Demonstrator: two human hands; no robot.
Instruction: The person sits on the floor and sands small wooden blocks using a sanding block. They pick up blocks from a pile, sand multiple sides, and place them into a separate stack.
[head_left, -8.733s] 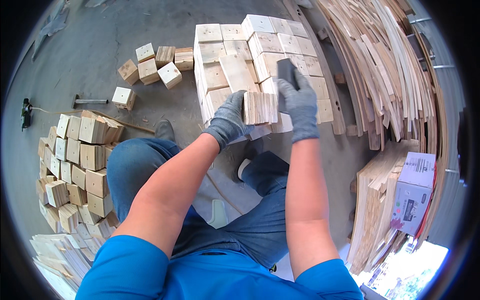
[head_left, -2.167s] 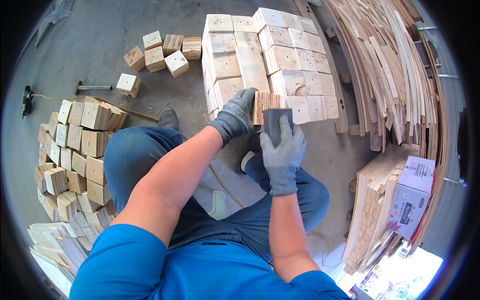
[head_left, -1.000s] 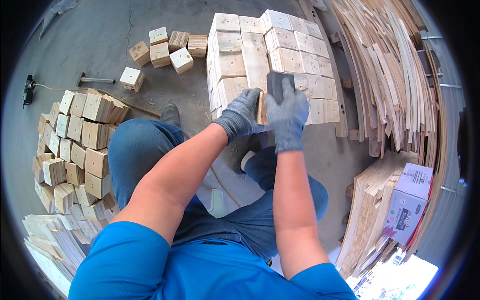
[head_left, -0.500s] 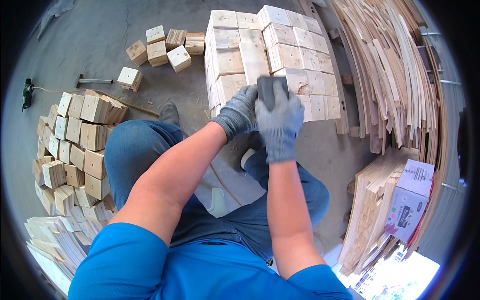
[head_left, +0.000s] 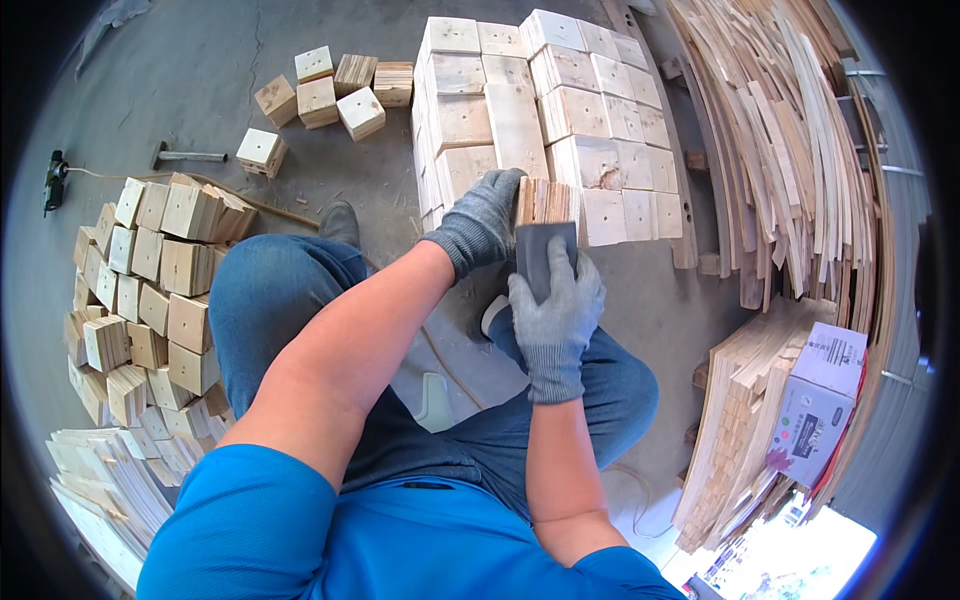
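Observation:
Gloved in grey, my left hand (head_left: pixel 482 218) grips the left side of a layered wooden block (head_left: pixel 547 200), whose striped edge faces up. My right hand (head_left: pixel 562 312), in a matching glove, is closed on a dark grey rectangular sanding block (head_left: pixel 540 255). The pad's far edge lies against or just over the near end of the wooden block; exact contact cannot be made out. Just beyond both hands stands a large stack of pale wooden blocks (head_left: pixel 465 120). My left fingertips are partly hidden behind the held block.
Several loose blocks (head_left: pixel 317 100) and a hammer (head_left: pixel 195 156) lie on the floor ahead left. Piled blocks (head_left: pixel 150 255) stand at left, near a power tool (head_left: pixel 55 182) with a hose. Long wood strips (head_left: pixel 770 150) and a carton (head_left: pixel 815 410) line the right.
My right hand has drawn the sanding block back toward me, uncovering the striped edge of the wooden block. My left hand has stayed almost still.

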